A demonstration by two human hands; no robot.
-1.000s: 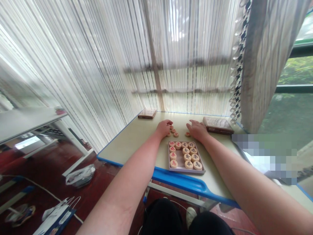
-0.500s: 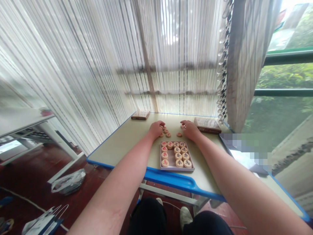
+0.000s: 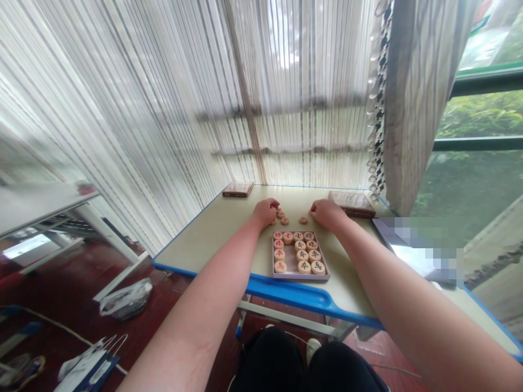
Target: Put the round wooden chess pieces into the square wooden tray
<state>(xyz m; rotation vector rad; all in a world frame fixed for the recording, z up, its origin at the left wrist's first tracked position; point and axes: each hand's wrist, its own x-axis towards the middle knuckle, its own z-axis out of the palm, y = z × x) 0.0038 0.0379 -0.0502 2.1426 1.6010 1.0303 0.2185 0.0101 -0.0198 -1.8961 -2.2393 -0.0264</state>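
My left hand [image 3: 265, 212] is closed at the table's far half, thumb and fingers curled together on a xiangqi piece that is mostly hidden. Close beside it lie several loose round wooden xiangqi pieces [image 3: 285, 221]. To the right, my right hand [image 3: 327, 214] is closed too, its fingertips pinching a xiangqi piece of which only a pale edge shows. One single piece [image 3: 303, 220] lies just left of that hand. Nearer me, a shallow open box [image 3: 291, 268] holds red-marked pieces [image 3: 279, 254] down its left side and black-marked pieces [image 3: 302, 255] on its right, with a gap between.
A closed brown box [image 3: 238, 189] sits at the table's far left corner, another brown box [image 3: 352, 203] behind my right hand. A dark flat object [image 3: 379, 231], partly blurred out, lies on the right. Bags [image 3: 126, 298] are on the floor. Striped curtains [image 3: 302, 136] hang behind the table.
The view has shifted slightly. My right hand has drawn a little away from the single loose piece, its fingers curling downward. My left hand stays by the loose pieces; the open box looks the same.
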